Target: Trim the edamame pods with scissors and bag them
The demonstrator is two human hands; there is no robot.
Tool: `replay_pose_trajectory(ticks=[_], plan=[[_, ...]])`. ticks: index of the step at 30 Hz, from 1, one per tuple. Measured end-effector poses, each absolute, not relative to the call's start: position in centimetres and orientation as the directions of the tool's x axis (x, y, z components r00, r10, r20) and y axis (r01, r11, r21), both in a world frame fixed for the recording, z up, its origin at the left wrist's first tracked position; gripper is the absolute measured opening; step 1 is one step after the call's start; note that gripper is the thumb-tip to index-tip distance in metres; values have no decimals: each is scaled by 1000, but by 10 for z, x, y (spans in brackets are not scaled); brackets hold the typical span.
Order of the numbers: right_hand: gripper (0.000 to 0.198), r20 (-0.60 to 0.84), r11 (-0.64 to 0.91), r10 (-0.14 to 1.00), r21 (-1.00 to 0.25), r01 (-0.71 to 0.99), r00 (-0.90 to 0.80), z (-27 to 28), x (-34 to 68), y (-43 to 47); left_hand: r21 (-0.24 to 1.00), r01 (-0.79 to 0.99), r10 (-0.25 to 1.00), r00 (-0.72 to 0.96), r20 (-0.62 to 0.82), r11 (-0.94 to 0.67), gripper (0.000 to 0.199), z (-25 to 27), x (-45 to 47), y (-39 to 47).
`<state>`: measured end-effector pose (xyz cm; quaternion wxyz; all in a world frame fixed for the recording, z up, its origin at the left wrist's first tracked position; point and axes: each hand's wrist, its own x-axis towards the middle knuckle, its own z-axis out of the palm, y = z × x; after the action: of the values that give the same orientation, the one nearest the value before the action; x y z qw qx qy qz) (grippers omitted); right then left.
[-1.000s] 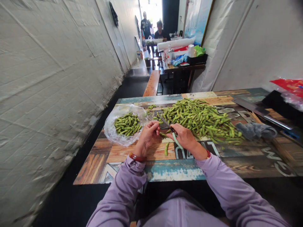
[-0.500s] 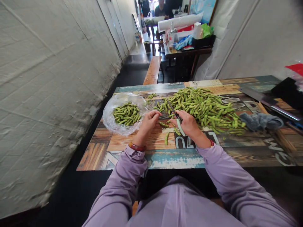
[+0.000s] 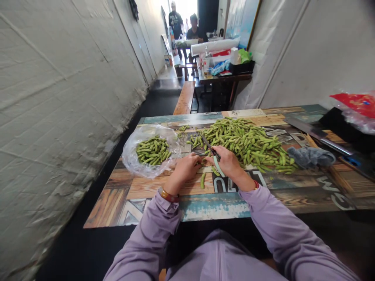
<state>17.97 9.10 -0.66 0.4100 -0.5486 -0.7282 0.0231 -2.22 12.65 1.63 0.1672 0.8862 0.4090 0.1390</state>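
My right hand [image 3: 228,160] is closed round a pair of scissors [image 3: 210,144] with pale green handles, the dark blades pointing up and left. Just left of it, my left hand [image 3: 186,168] has its fingers curled together at the table top beside a few loose pods; what lies between the fingertips is hidden. A large heap of green edamame pods [image 3: 246,142] spreads beyond and right of my right hand. To the left of my left hand sits a clear plastic bag [image 3: 129,158], holding a smaller pile of pods [image 3: 152,150]. A single pod [image 3: 202,180] lies nearest me.
At the right of the patterned table [image 3: 111,203] lie a grey cloth [image 3: 310,157] and a cleaver [image 3: 304,127]. A red and clear plastic package [image 3: 356,104] is farther right. Beyond stand a wooden bench [image 3: 185,97] and a cluttered table [image 3: 225,78]. Two people are in the background.
The view has tilted up, so the table sits lower in the picture. My left hand has turned palm down, its fingers now lower at the loose pods. My right hand still grips the scissors.
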Motion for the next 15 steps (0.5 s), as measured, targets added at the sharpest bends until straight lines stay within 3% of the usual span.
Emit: replay_pose_trajectory(ticks=[2,5,9,12,15], plan=[[33,583,410,810,-485,773,-64,-7,180,91,480,650,789,591,170,-590,9,16,-22,127],[34,593,429,803,-511,745,-55,-4,180,91,692,549,862,453,225,-469,3,18,-22,132],[32,582,443,812,-561,699,-48,3,180,89,961,205,950,287,123,-186,12,23,-26,138],[32,595,476,801,-568,671,-64,5,178,86,1000,-4,956,293,19,-19,29,27,-27,137],[33,611,509,785,-541,670,-102,3,177,85,995,-85,949,315,-14,43,36,30,-27,134]])
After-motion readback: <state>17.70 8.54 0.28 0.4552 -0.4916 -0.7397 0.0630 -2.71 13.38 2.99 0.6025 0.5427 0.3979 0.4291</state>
